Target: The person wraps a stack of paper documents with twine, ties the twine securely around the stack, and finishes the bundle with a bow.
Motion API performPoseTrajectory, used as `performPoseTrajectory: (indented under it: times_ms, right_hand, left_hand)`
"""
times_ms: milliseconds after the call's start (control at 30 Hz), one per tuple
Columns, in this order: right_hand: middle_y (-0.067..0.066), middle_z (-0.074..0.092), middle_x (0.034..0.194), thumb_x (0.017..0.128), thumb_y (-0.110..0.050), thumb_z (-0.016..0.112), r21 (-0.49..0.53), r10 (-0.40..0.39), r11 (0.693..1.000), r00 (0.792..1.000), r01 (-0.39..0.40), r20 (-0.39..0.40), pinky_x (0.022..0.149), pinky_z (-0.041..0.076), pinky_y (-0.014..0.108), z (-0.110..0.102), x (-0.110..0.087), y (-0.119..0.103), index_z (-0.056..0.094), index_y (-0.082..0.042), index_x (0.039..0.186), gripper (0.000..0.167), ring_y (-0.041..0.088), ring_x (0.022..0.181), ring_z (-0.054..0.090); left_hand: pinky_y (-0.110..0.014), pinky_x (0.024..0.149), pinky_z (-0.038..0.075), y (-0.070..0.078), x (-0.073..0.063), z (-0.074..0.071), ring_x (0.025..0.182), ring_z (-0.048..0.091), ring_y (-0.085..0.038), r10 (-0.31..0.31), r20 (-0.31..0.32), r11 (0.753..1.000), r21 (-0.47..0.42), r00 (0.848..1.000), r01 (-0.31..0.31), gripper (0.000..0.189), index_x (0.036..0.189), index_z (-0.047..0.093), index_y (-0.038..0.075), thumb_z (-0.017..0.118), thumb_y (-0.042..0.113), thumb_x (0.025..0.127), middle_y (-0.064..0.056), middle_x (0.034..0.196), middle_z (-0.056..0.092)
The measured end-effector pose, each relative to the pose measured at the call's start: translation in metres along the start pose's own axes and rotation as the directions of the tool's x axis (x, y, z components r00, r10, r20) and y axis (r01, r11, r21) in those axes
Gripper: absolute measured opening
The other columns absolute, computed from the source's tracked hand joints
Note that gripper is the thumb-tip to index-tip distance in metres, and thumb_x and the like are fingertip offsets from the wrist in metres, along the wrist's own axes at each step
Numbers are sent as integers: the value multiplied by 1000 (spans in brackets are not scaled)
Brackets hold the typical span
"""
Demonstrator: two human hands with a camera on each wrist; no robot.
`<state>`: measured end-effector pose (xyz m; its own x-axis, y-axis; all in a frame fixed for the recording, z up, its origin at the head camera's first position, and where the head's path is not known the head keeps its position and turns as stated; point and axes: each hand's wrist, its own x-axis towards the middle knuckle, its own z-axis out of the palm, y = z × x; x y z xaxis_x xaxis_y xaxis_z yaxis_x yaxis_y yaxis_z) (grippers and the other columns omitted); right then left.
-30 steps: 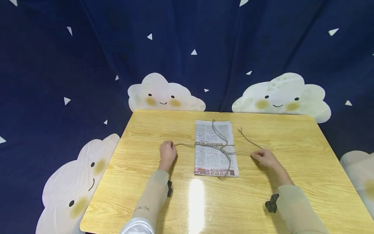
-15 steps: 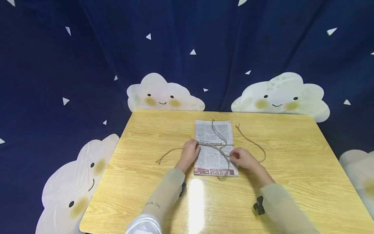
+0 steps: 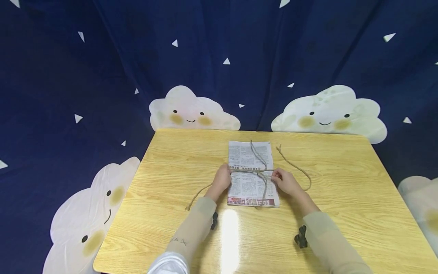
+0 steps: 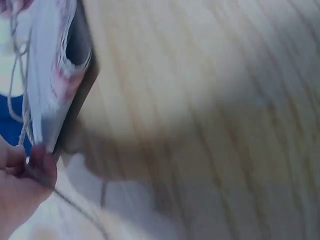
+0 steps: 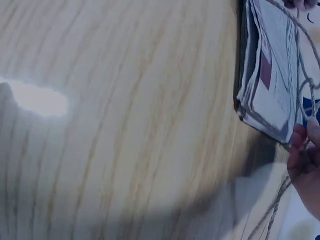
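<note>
A folded stack of newspaper [image 3: 243,188] lies on the wooden table, with brown twine [image 3: 244,171] running lengthwise and crosswise over it and crossing near its middle. At the stack's left edge, my left hand [image 3: 221,179] pinches one strand; the tail trails back from the fingers toward the forearm. Opposite, my right hand [image 3: 287,182] pinches another strand between thumb and fingers at the right edge. In the left wrist view, twine [image 4: 75,207] passes out below the left hand [image 4: 22,195]. The right wrist view has the right hand [image 5: 306,167] beside the stack's layered corner [image 5: 265,112].
The right tail of twine [image 3: 294,166] curves over the table to a knotted end behind the right hand. A pale wooden table [image 3: 356,190] extends on both sides. Behind it hangs a dark blue curtain [image 3: 205,30] with clouds and white triangles.
Both hands have moved inward from out along the twine tails to the newspaper's side edges. The crosswise strands now lie straighter, and the left tail has swung nearer the forearm.
</note>
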<state>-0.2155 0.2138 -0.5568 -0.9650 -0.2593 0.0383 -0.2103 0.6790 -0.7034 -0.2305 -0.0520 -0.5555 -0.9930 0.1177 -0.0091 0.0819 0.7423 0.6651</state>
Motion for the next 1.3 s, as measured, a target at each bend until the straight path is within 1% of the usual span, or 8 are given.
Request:
performPoseTrajectory:
  times_ms: [100, 300, 400, 567, 800, 1000, 1167, 1300]
  right_hand:
    - [8, 53, 75, 90, -4, 54, 58, 71, 996, 997, -71, -6, 52, 40, 21, -6, -1, 2, 54, 0, 90, 4, 15, 64, 46]
    - [9, 51, 74, 91, -6, 53, 102, 121, 987, 993, -121, 10, 47, 42, 22, -21, -1, 6, 54, 3, 93, 10, 13, 58, 47]
    - [7, 51, 75, 90, -8, 54, 89, 115, 989, 993, -115, -1, 51, 41, 23, -27, 0, 8, 55, 4, 92, 11, 13, 60, 46]
    - [8, 50, 77, 90, -9, 54, 77, 126, 989, 992, -128, 26, 53, 41, 23, -36, 1, 14, 55, 6, 95, 15, 15, 63, 47]
    - [7, 50, 78, 91, -11, 53, 55, 142, 988, 987, -146, 69, 55, 40, 23, -45, -1, 24, 55, 5, 97, 17, 16, 67, 46]
    - [7, 51, 78, 91, -8, 53, 95, 136, 984, 981, -149, 136, 57, 41, 22, -44, -3, 26, 55, 6, 97, 15, 15, 69, 46]
    - [10, 54, 78, 89, -8, 57, 116, 86, 987, 980, -108, 181, 55, 47, 25, -33, -1, 22, 56, 8, 101, 21, 17, 66, 51]
    - [10, 57, 82, 85, -16, 64, 90, 34, 995, 983, -51, 182, 60, 47, 26, -20, 1, 11, 55, 5, 104, 29, 17, 71, 52]
  left_hand:
    - [-31, 61, 47, -7, 0, -5, 72, 53, -21, -37, 11, 993, -115, 999, 38, 7, 94, 47, 0, 45, 7, 94, -7, 76, 49]
    - [-25, 55, 38, -26, -1, -14, 62, 43, -14, 34, -43, 980, -193, 998, -42, 15, 94, 61, 0, 59, 14, 89, -6, 74, 52]
    - [-27, 61, 43, -33, 0, -19, 68, 48, -15, 61, -70, 978, -195, 996, -73, 15, 92, 66, 1, 60, 13, 88, -9, 81, 58]
    - [-33, 71, 47, -41, 1, -26, 82, 53, -20, 45, -70, 978, -201, 997, -58, 14, 93, 64, 0, 56, 11, 91, -11, 92, 59]
    - [-34, 74, 48, -51, 4, -30, 83, 55, -22, 53, -41, 988, -146, 998, -59, 13, 93, 62, 0, 54, 10, 92, -11, 90, 60]
    - [-34, 72, 48, -50, 4, -27, 80, 54, -22, 65, 32, 993, -104, 997, -62, 11, 90, 58, -1, 49, 6, 93, -11, 85, 58]
    - [-32, 76, 48, -40, 4, -23, 86, 55, -20, 91, 63, 992, -89, 994, -85, 15, 101, 59, 0, 52, 9, 92, -9, 92, 58]
    - [-27, 64, 44, -29, 4, -19, 75, 49, -17, 126, 69, 991, -61, 990, -122, 14, 94, 57, 1, 57, 14, 91, -6, 83, 52]
